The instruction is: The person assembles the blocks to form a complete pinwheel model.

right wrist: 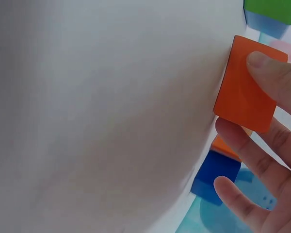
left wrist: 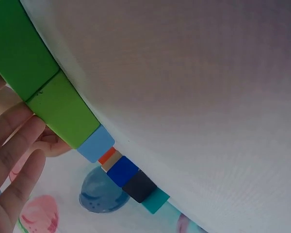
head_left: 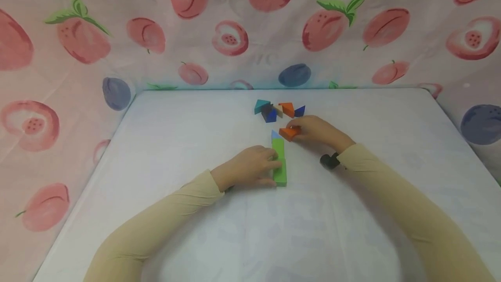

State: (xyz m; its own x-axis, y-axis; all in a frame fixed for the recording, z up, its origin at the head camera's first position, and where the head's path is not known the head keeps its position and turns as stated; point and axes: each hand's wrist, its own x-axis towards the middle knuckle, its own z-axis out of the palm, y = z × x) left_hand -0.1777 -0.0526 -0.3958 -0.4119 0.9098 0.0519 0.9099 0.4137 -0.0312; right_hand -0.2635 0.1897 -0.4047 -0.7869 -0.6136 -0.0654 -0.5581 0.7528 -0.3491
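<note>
Two green blocks (head_left: 278, 171) lie end to end in a line on the white table. A light blue triangular block (head_left: 275, 135) stands at their far end. My left hand (head_left: 252, 165) touches the green blocks from the left, its fingers fairly straight and the fingertips along their side and top. In the left wrist view, the darker and lighter green blocks (left wrist: 63, 109) meet at a seam. My right hand (head_left: 318, 132) pinches an orange triangular block (head_left: 288, 133) between thumb and fingers, right beside the light blue block. The right wrist view shows the thumb on the orange block's face (right wrist: 240, 97).
Behind the hands is a loose cluster: a teal block (head_left: 261, 105), a dark block (head_left: 267, 110), blue blocks (head_left: 270, 115), a beige block (head_left: 278, 110) and another orange block (head_left: 287, 109). A fruit-patterned cloth (head_left: 250, 68) hangs behind the table. A black object (head_left: 328, 161) shows by the right wrist.
</note>
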